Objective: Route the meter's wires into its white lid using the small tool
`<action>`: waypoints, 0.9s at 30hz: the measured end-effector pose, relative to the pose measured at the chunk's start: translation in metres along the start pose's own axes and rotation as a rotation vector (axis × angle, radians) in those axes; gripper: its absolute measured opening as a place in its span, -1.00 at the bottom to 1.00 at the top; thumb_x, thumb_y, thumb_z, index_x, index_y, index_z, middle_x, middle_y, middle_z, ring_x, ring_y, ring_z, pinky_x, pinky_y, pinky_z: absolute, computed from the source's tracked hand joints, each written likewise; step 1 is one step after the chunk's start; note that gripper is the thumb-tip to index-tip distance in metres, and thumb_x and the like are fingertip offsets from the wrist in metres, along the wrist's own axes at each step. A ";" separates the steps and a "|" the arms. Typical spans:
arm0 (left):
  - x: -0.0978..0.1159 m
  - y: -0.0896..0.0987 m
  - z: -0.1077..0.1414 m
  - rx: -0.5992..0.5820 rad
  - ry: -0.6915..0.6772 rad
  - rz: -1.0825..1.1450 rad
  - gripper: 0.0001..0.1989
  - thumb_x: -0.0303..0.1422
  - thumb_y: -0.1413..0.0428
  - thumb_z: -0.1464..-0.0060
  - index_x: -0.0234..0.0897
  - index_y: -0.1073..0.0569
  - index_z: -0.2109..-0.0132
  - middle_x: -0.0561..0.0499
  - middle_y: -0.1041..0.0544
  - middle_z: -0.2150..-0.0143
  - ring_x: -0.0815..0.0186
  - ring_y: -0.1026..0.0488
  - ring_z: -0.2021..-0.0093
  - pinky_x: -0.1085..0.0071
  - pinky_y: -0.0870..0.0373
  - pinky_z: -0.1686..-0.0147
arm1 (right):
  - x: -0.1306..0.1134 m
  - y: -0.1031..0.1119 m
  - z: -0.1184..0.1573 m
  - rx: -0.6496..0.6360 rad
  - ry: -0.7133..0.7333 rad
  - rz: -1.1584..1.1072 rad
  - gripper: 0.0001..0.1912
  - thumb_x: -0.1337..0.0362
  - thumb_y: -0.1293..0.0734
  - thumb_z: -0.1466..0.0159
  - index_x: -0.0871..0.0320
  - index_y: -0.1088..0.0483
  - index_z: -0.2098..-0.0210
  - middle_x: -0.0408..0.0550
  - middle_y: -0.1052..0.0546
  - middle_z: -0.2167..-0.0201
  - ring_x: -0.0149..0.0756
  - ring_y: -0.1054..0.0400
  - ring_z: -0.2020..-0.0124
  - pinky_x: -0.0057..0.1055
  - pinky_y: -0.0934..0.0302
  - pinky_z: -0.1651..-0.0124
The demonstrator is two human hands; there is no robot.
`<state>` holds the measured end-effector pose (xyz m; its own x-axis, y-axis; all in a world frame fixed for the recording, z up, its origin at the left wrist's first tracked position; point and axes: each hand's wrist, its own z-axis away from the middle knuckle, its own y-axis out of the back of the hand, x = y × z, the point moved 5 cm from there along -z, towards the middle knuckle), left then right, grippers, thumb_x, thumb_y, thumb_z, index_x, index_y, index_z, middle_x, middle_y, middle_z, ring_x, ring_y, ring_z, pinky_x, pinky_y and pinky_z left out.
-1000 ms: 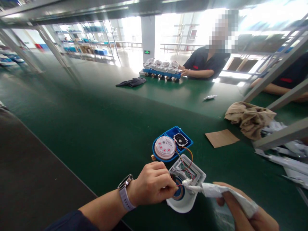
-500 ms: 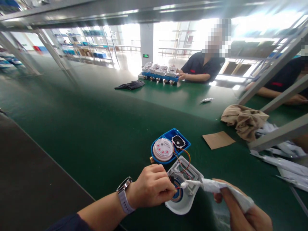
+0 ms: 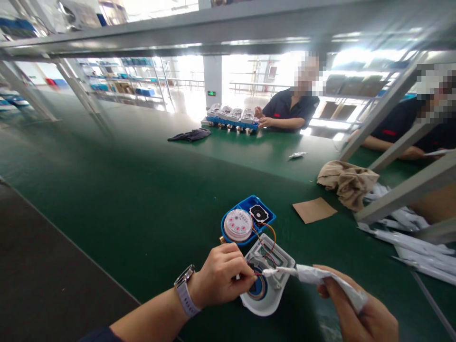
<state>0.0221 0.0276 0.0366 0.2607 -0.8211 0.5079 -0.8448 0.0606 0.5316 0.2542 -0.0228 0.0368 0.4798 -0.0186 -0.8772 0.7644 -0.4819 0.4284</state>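
A blue meter body (image 3: pixel 238 225) with a round dial lies on the green table, joined by thin coloured wires to an upturned white cover (image 3: pixel 265 306). Over the cover's left side, my left hand (image 3: pixel 226 275) pinches thin red and dark wires. From the right, my right hand (image 3: pixel 359 304) grips a white wrapped packet (image 3: pixel 313 274). The packet's narrow twisted tip reaches across the cover close to my left fingertips.
A brown paper square (image 3: pixel 314 210), a beige cloth (image 3: pixel 347 183) and white packets (image 3: pixel 416 247) lie to the right beside slanted metal posts. Across the table, a person (image 3: pixel 292 109) is by a row of meters (image 3: pixel 233 119). A dark cloth (image 3: pixel 190 135) lies nearby.
The camera view has tilted up slightly. My hands keep their holds on the wires and the packet. The person across has raised one hand beside the meters.
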 end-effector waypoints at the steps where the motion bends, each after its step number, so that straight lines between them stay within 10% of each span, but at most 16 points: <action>1: -0.001 0.000 0.000 0.010 0.006 0.010 -0.86 -0.52 -0.13 -0.07 -0.28 -0.38 0.42 0.06 -0.50 0.54 0.40 -0.33 0.52 0.44 -0.27 0.43 | 0.003 0.001 -0.002 0.005 0.003 -0.013 -0.73 0.06 -0.31 -0.13 0.09 -0.54 0.38 -0.17 -0.48 0.59 -0.36 -0.33 0.52 -0.50 -0.19 0.42; 7: -0.003 0.001 0.002 0.031 0.081 0.000 -0.89 -0.48 -0.14 -0.07 -0.28 -0.41 0.42 0.04 -0.51 0.52 0.37 -0.36 0.48 0.44 -0.28 0.40 | 0.039 -0.003 -0.014 0.058 -0.266 -0.450 -0.67 0.03 -0.49 0.10 0.19 -0.48 0.57 -0.09 -0.50 0.61 -0.33 -0.37 0.53 -0.46 -0.29 0.44; 14: 0.001 0.016 0.005 -0.063 0.123 -0.010 -0.88 -0.31 -0.16 -0.10 -0.27 -0.46 0.28 -0.02 -0.53 0.35 0.27 -0.44 0.32 0.34 -0.33 0.26 | 0.037 -0.022 0.029 0.006 -0.620 -1.055 -0.66 0.30 -0.53 0.09 0.15 -0.52 0.29 -0.15 -0.58 0.40 -0.40 -0.46 0.42 -0.51 -0.42 0.34; 19: -0.064 0.035 -0.005 0.258 0.615 0.350 -0.72 -0.26 -0.16 -0.08 -0.24 -0.41 0.06 -0.13 -0.42 -0.10 0.15 -0.29 -0.17 0.20 -0.10 -0.23 | 0.033 -0.033 0.070 -0.032 -0.784 -1.242 -0.54 0.41 -0.48 -0.01 0.07 -0.45 0.09 -0.14 -0.60 0.16 -0.35 -0.52 0.24 -0.41 -0.45 0.20; 27: -0.119 0.003 -0.012 0.106 0.927 0.695 -0.45 -0.15 -0.10 -0.12 -0.45 -0.32 -0.15 -0.35 -0.46 -0.10 -0.03 -0.41 -0.12 0.09 -0.27 -0.15 | 0.044 -0.056 0.106 0.034 -1.036 -1.348 -0.81 0.32 -0.34 -0.17 0.07 -0.45 0.20 -0.09 -0.61 0.21 -0.34 -0.51 0.19 -0.31 -0.40 0.11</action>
<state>-0.0063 0.1323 -0.0144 -0.0690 0.1034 0.9922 -0.9635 0.2511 -0.0932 0.1862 -0.0897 -0.0489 -0.9256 -0.1256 -0.3572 0.3489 -0.6494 -0.6757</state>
